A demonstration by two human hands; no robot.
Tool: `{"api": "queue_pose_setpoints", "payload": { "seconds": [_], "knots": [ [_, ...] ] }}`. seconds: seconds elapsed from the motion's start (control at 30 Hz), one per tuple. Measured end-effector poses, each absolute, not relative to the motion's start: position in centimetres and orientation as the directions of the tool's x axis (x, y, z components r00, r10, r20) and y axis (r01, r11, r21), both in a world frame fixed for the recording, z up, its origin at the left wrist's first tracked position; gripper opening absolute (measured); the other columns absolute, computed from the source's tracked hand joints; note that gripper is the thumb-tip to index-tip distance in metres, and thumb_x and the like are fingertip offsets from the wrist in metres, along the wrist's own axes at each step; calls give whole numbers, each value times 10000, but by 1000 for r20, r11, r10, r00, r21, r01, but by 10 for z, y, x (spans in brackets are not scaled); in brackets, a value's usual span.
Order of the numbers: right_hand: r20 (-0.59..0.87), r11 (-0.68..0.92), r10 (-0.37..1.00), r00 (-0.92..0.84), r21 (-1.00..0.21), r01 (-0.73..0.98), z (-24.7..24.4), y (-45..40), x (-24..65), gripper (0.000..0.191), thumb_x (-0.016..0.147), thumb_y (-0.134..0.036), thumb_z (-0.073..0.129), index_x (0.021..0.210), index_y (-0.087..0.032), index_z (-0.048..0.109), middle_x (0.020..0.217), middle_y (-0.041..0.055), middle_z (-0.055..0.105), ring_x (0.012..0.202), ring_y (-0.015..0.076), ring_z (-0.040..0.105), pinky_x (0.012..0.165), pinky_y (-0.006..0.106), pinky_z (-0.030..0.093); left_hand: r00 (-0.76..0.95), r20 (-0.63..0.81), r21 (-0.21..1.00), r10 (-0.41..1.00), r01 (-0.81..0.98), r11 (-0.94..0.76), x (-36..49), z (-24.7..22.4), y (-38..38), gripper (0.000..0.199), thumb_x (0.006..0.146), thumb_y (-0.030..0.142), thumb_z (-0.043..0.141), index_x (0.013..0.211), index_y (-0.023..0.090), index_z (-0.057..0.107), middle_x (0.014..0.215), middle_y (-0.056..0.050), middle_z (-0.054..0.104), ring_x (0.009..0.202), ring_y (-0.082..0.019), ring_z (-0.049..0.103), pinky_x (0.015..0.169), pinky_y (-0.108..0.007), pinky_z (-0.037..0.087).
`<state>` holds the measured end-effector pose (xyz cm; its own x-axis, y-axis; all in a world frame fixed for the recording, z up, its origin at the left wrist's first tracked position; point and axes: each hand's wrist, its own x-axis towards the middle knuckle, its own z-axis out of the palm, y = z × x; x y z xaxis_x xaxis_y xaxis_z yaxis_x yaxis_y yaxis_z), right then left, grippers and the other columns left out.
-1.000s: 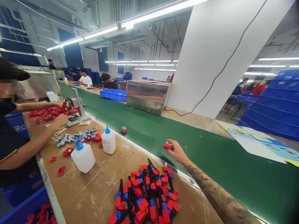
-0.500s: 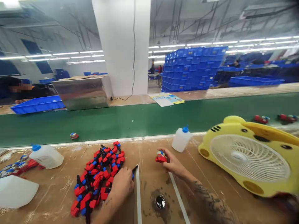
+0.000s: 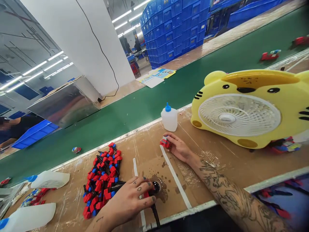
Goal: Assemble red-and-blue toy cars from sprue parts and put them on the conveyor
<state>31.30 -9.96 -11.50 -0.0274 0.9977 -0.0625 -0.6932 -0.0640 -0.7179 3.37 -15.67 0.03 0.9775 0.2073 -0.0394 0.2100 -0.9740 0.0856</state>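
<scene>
My left hand is closed on a red piece with a black stick, beside a small round cup of dark liquid set in the bench. My right hand pinches a small red, white and blue toy part above the cardboard-covered bench, near a white tape strip. Left of my left hand lies a pile of red and blue pieces with black sticks. A white bottle with a blue nozzle stands behind my right hand.
A yellow animal-faced fan occupies the right side. Behind the bench runs a green conveyor carrying small toy parts. Two bottles lie at left. Blue crates are stacked beyond; a person sits far left.
My left hand has moved from beside the pile to the cup, with a red piece and black stick in it. My right hand still holds its toy part. The view has tilted and shifted.
</scene>
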Motion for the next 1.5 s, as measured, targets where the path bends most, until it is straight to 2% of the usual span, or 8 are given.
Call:
{"api": "queue_pose_setpoints", "payload": {
  "seconds": [0.27,0.57,0.77,0.9,1.13,1.27,1.37,1.5],
  "knots": [
    [-60,-99,995,-78,-650,-754,-115,-100,317,244,741,-290,783,957,-212,698,908,18,700,800,175,632,682,295,465,971,-134,-24,197,196,-980,38,-2,-154,247,984,158,478,1142,274,628,1258,-68,609,1055,-196,569,891,-332,464],
    [-34,-122,991,-130,-632,-765,-114,-103,314,206,788,-330,772,955,-220,722,910,19,730,817,162,662,762,306,511,967,-130,43,220,227,-973,36,0,-153,279,950,109,461,1123,255,624,1290,-78,602,1083,-224,575,921,-375,484],
    [37,-133,974,-222,-700,-701,-108,-116,303,549,656,-203,869,1165,-257,672,1114,62,711,964,208,668,869,354,491,789,153,515,595,450,-730,27,-18,-143,318,904,117,537,1185,251,606,1251,-94,629,1150,-211,586,987,-361,485],
    [51,-101,978,-201,-726,-680,-110,-119,292,612,628,-212,893,1190,-294,663,1169,42,674,967,195,659,829,304,495,448,217,885,867,284,-368,42,-37,-132,337,861,244,684,1186,187,615,1171,-113,682,1090,-239,644,956,-360,516],
    [138,3,975,-172,-787,-616,-118,-119,289,587,680,-300,882,1213,-296,637,1158,57,689,1088,226,626,913,332,487,301,36,996,953,71,-60,76,-53,-114,440,757,292,793,1152,142,670,1110,-136,714,1027,-267,670,915,-358,531],
    [213,135,967,-141,-894,-428,-120,-120,289,529,734,-307,838,1213,-288,614,1191,69,674,1122,252,623,956,386,495,299,-10,999,954,50,-6,87,-59,-105,489,756,315,785,1196,139,664,1127,-136,721,1037,-270,679,938,-375,528],
    [335,331,941,-41,-939,-91,-117,-123,286,435,807,-286,770,1209,-273,606,1213,78,640,1121,257,617,988,409,492,240,-3,999,971,33,-5,105,-63,-106,434,802,338,725,1181,133,669,1168,-133,709,1084,-273,666,982,-376,508],
    [611,557,790,48,-749,359,-114,-128,277,414,907,-208,628,1305,-285,541,1204,91,622,1120,254,600,951,403,522,161,76,994,984,61,-86,138,-64,-116,589,735,220,747,1290,169,560,1233,-122,662,1154,-268,622,999,-342,486]
  ]
}}
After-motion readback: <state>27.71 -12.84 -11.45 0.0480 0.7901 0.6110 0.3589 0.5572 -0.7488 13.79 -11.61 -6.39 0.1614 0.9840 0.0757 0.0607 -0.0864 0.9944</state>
